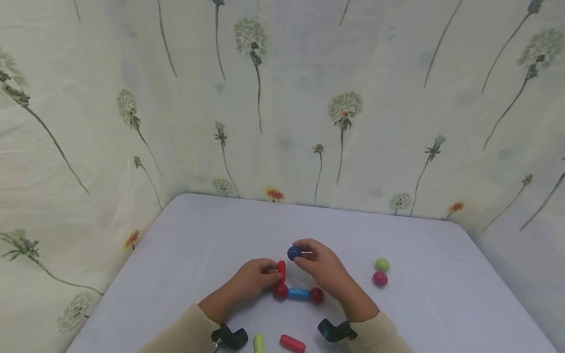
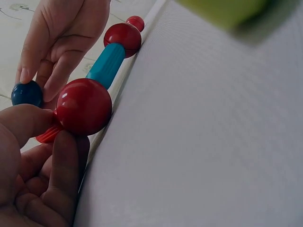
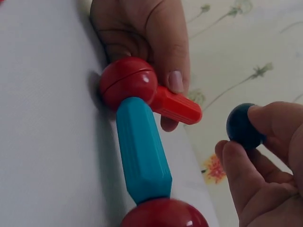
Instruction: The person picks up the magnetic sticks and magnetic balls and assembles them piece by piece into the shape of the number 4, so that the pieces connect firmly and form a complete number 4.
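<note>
My left hand (image 1: 254, 275) pinches a red ridged rod (image 3: 179, 106) between thumb and fingers. One end of that rod meets a red ball (image 3: 128, 82). From this ball a light-blue rod (image 3: 143, 149) runs right to a second red ball (image 1: 316, 295), the joined pieces lying on the white table. My right hand (image 1: 325, 267) holds a dark-blue ball (image 3: 244, 125) by its fingertips. The ball is near the rod's free end, with a gap between them in the right wrist view. In the left wrist view, the left fingers hide most of the red rod.
A green ball (image 1: 382, 265) and a red ball (image 1: 380, 279) sit together on the right of the white table (image 1: 441, 294). Nearer the front lie a yellow-green rod (image 1: 259, 343) and another red rod (image 1: 293, 343). Behind hangs a dandelion-print cloth (image 1: 291, 98).
</note>
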The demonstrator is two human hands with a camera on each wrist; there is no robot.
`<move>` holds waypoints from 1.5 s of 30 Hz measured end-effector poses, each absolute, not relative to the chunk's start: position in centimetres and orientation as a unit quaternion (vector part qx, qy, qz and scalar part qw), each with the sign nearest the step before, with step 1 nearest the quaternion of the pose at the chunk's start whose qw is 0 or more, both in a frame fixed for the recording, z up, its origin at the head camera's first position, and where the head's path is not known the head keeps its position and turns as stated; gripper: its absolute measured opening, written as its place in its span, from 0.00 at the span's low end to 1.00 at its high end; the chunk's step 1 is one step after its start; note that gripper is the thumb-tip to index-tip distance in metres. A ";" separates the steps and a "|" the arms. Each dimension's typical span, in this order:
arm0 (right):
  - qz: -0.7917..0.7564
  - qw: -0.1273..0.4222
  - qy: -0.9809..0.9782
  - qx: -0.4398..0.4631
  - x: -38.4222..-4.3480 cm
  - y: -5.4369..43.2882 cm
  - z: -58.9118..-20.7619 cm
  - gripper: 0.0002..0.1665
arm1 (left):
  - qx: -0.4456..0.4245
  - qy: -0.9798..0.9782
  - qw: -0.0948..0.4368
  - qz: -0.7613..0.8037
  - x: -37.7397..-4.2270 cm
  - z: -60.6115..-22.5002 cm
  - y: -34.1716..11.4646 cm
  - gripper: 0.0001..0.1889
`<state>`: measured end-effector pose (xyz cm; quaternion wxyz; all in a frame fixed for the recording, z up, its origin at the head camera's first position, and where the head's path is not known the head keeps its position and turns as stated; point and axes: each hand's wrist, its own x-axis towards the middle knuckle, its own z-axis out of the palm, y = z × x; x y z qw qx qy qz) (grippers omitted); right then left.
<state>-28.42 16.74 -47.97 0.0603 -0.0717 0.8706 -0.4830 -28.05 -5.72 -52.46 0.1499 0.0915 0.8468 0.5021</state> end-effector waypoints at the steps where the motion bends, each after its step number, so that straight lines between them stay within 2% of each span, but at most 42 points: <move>1: -0.483 0.060 0.871 -0.073 -28.5 16.6 -48.0 0.24 | 0.092 0.847 0.149 0.502 -28.1 -52.5 -5.8 0.20; 11: -0.495 0.065 0.862 -0.090 -29.8 15.0 -48.2 0.23 | 0.096 0.840 0.155 0.512 -28.1 -52.6 -6.1 0.19; 16: -0.490 0.070 0.867 -0.061 -29.9 14.5 -48.7 0.22 | 0.104 0.830 0.166 0.522 -28.2 -52.5 -6.0 0.19; 25: -0.486 0.086 0.868 -0.059 -29.8 14.4 -49.4 0.23 | 0.109 0.836 0.162 0.512 -28.2 -52.5 -6.0 0.18; 45: -0.455 0.084 0.883 -0.074 -30.6 14.9 -50.1 0.19 | 0.113 0.835 0.162 0.514 -28.0 -52.2 -5.9 0.15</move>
